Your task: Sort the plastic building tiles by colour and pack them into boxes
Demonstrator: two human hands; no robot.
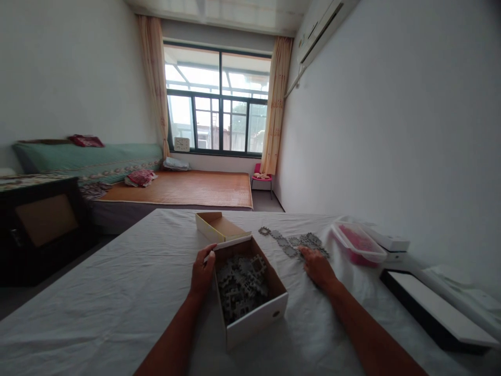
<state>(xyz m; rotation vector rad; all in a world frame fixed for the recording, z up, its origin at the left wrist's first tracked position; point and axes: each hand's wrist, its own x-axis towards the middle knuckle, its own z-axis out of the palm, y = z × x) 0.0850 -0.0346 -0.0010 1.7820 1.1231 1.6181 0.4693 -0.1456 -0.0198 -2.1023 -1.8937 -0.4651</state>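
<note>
An open white cardboard box [256, 321] with a brown inside sits tilted in front of me. It holds many grey plastic interlocking pieces [238, 284] with notched edges. My left hand [202, 269] grips the far left edge of the box, thumb over the rim. To the right of the box, my right hand [318, 265] rests with its fingers spread over a cluster of grey gear-shaped pieces [311, 240] on the cloth. A short row of these pieces, ending in a ring-like one [264, 231], runs off to the left. Parts of the cluster under my fingers are hidden.
The table has a white cloth [97, 318]. An open box lid [223, 228] lies behind the box. At right stand a clear tub with pink contents [358, 243], a small white box [391, 243] and a black-and-white case [438, 308]. A bed [195, 188] is beyond.
</note>
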